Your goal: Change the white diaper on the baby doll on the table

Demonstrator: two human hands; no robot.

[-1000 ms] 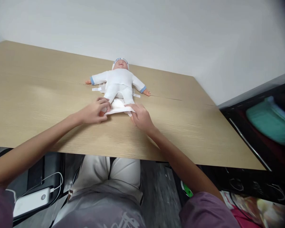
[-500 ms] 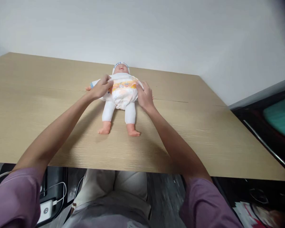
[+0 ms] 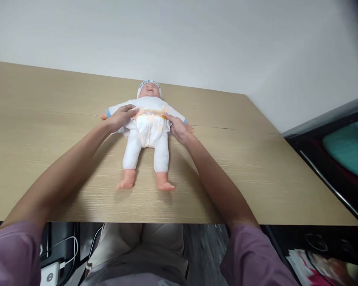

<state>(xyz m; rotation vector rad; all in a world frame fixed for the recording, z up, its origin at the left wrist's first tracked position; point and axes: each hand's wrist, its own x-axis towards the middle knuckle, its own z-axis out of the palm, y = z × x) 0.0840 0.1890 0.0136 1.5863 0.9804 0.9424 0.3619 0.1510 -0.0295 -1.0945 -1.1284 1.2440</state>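
Note:
A baby doll [image 3: 131, 153] lies on its back on the wooden table [image 3: 244, 167], its head far from me and its feet toward me. It wears a white top, white leggings and a printed cap [image 3: 149, 82]. Around its hips and waist is a white diaper [image 3: 150, 131] with a yellow-orange patterned front band. My left hand [image 3: 121, 118] grips the diaper at the waist on the left, fingers over the band's edge. On the other side my right hand [image 3: 179, 128] pinches the diaper's waist edge, its fingertips partly hidden.
A black object with a greenish panel [image 3: 349, 147] stands at the table's right edge. A white wall rises behind the table. Below, at left, a white charger-like box [image 3: 50, 275] with a cable rests on a black surface. Papers [image 3: 307, 266] lie below at right.
The doll is nearer to the table's front edge, and more of its top shows. Both hands have moved slightly downward in view along with the diaper, still at its sides.

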